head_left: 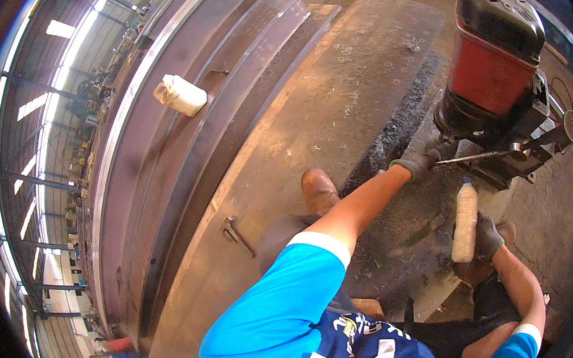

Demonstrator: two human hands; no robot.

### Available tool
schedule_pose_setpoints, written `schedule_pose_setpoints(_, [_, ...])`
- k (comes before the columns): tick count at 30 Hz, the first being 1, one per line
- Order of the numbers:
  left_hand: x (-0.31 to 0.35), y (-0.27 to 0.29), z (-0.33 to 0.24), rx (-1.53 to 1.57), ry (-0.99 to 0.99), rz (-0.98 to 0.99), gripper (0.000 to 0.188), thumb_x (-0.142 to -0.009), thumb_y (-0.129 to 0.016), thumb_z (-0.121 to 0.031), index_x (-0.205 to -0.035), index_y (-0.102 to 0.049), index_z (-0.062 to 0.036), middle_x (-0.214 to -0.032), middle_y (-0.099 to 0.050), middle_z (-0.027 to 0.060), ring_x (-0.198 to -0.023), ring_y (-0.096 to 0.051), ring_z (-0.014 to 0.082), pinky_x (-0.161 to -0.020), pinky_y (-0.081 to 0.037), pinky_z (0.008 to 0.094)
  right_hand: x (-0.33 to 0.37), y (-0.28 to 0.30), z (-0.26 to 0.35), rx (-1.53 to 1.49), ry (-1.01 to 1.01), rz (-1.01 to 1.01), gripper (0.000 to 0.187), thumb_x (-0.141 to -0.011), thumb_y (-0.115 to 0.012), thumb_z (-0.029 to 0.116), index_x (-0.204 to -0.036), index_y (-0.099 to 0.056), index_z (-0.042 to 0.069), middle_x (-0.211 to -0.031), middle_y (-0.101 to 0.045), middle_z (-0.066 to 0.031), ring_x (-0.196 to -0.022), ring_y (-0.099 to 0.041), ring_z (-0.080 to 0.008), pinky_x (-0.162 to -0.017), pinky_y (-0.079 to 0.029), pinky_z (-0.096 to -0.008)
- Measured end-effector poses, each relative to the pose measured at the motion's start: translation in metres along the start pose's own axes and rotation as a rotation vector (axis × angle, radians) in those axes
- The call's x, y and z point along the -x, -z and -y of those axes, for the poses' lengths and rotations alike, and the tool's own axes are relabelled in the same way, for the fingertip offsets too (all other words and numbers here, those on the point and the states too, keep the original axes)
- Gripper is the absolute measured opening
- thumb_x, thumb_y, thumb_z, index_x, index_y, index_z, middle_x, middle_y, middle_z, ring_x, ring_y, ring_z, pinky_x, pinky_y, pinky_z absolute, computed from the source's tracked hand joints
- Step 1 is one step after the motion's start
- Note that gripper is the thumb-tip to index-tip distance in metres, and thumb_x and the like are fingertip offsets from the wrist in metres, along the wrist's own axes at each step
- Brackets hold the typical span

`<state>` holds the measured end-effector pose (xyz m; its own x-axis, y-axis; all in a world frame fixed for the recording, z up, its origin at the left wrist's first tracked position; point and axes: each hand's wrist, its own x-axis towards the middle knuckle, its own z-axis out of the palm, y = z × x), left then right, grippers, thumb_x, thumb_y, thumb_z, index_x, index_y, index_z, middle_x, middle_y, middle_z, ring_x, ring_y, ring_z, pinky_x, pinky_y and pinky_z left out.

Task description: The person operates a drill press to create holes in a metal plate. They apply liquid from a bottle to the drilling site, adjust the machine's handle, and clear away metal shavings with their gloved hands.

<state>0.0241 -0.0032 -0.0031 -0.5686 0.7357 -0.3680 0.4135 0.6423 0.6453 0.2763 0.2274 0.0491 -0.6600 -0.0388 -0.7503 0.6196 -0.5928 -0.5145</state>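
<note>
My left hand [420, 165], in a dark glove, is closed around the end of a thin metal feed lever [472, 157]. That lever runs to the hub of a red and black magnetic drill [489, 77] standing on the steel plate. A plastic bottle [465, 225] of pale, milky liquid with a blue cap is in my gloved right hand [488, 239], held roughly upright just in front of the drill's base. The fingers behind the bottle are partly hidden. Under the drill motor, the cutter area is mostly hidden by my left hand.
Dark metal shavings [400, 131] lie along the plate beside the drill. A hammer-like tool [237, 235] rests on the steel plate [350, 69] to the left. Farther left, a white jug [181, 95] stands on stacked steel beams. My boot [319, 190] is on the plate.
</note>
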Motion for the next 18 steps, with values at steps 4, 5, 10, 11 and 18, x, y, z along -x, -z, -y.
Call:
schedule_pose_setpoints(4, [-0.002, -0.005, 0.000, -0.088, -0.003, 0.036, 0.044, -0.103, -0.052, -0.042, -0.140, -0.056, -0.0189, -0.128, -0.066, 0.0277, -0.122, -0.062, 0.0460, -0.108, -0.044, 0.0496, 0.004, -0.008, 0.005, 0.031, -0.031, -0.031, 0.036, -0.107, -0.041, 0.036, -0.126, -0.063, 0.014, -0.099, -0.068, -0.0072, -0.084, -0.066, -0.0243, -0.076, -0.057, -0.0408])
schedule_pose_setpoints(5, [-0.006, -0.006, 0.003, -0.067, 0.028, -0.005, 0.040, -0.100, -0.057, -0.036, -0.135, -0.059, -0.0186, -0.123, -0.068, 0.0245, -0.118, -0.063, 0.0423, -0.104, -0.046, 0.0486, 0.005, -0.008, 0.006, 0.029, -0.049, 0.033, 0.035, -0.108, -0.045, 0.039, -0.126, -0.063, 0.016, -0.100, -0.068, -0.0051, -0.085, -0.067, -0.0221, -0.076, -0.057, -0.0405])
schedule_pose_setpoints(10, [-0.026, -0.009, 0.016, 0.001, -0.178, -0.414, 0.041, -0.092, -0.066, -0.018, -0.132, -0.061, -0.0106, -0.121, -0.067, 0.0201, -0.118, -0.060, 0.0348, -0.100, -0.048, 0.0455, 0.003, 0.002, 0.004, 0.118, -0.084, 0.000, 0.038, -0.106, -0.044, 0.041, -0.125, -0.066, 0.016, -0.101, -0.069, -0.0068, -0.084, -0.066, -0.0229, -0.076, -0.055, -0.0389])
schedule_pose_setpoints(11, [-0.028, -0.009, 0.014, 0.034, -0.254, -0.489, 0.044, -0.091, -0.066, -0.015, -0.134, -0.059, -0.0081, -0.123, -0.065, 0.0208, -0.120, -0.058, 0.0348, -0.101, -0.048, 0.0452, 0.003, 0.006, 0.004, 0.152, -0.088, -0.035, 0.037, -0.106, -0.045, 0.040, -0.124, -0.066, 0.015, -0.100, -0.069, -0.0064, -0.083, -0.066, -0.0221, -0.076, -0.054, -0.0387])
schedule_pose_setpoints(18, [0.014, 0.003, -0.026, -0.119, -0.022, -0.070, 0.041, -0.092, -0.066, -0.018, -0.133, -0.060, -0.0159, -0.125, -0.067, 0.0235, -0.123, -0.061, 0.0438, -0.099, -0.049, 0.0494, 0.034, -0.018, 0.002, 0.349, -0.071, -0.216, 0.034, -0.105, -0.055, 0.038, -0.115, -0.069, 0.009, -0.094, -0.070, -0.0032, -0.076, -0.063, -0.0169, -0.072, -0.053, -0.0370])
